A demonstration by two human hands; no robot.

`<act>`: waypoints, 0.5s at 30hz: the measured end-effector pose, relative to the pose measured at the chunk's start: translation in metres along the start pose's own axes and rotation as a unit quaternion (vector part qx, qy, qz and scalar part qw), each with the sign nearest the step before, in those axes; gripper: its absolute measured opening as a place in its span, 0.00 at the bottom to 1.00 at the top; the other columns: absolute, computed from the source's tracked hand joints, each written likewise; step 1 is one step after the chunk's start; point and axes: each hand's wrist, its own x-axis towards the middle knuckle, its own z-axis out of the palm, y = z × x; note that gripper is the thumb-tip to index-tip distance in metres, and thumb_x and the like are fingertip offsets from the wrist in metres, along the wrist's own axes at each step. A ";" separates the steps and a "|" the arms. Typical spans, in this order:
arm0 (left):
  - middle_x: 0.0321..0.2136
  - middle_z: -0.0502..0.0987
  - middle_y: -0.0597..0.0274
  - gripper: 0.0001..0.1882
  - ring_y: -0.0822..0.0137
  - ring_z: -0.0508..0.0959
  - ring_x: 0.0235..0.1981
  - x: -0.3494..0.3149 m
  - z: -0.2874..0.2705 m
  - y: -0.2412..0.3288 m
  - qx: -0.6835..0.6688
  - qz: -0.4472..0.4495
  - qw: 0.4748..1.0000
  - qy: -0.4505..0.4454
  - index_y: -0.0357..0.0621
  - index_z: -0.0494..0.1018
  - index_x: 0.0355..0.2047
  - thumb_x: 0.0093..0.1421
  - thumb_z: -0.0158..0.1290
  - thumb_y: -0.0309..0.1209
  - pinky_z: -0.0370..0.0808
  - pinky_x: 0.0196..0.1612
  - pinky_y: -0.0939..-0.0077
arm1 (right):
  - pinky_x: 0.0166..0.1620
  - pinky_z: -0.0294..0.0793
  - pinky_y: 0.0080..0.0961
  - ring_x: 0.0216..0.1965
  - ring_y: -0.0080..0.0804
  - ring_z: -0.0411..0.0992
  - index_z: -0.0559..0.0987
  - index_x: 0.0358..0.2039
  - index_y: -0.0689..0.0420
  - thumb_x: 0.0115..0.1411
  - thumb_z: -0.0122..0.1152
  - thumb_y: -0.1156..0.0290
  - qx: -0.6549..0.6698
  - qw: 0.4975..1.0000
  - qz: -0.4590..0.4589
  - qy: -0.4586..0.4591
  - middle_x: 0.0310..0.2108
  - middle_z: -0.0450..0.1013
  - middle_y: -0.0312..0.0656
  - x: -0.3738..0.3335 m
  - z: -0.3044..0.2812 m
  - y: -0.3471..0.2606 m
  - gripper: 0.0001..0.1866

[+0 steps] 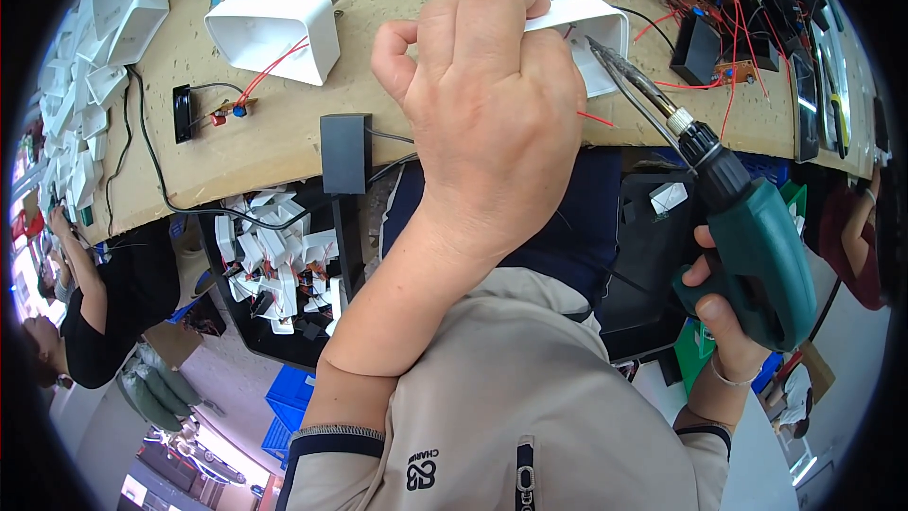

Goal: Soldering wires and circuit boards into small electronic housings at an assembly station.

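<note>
Black bin (248,333) below bench (274,153): heaped with white housings (274,251), some wires. Left white case (322,43) on bench: red wires (276,62) over its opening. Second white case (614,30), bench front: left hand (492,104) curled, clamped on it (fingertips partly hidden). Right hand (726,322), apart, wraps green soldering gun (766,260), tip at that case's opening (contact: can't tell).

Soldering gun (771,260): green plastic body, smooth, satin; metal tip (636,78), dull and darkened; collar (679,120) shiny metal, ridged. White box (605,28) on far right: smooth plastic, slight gloss. White box (324,38) on far left: same. Black block (346,153): matt plastic. Red wires (274,64): smooth plastic coating. Table (265,151): matt, wood-like. Shirt (473,378): smooth cloth, metal-look zip pull (526,481).
</note>
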 end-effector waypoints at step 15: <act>0.32 0.72 0.65 0.03 0.66 0.70 0.34 0.002 -0.002 0.001 0.007 0.001 1.000 -0.008 0.41 0.75 0.20 0.43 0.57 0.25 0.56 0.41 0.71 | 0.30 0.73 0.18 0.26 0.28 0.73 0.66 0.49 0.70 0.43 0.72 0.58 0.073 0.994 -0.002 0.076 0.39 0.72 0.53 -0.005 0.003 -0.005 0.39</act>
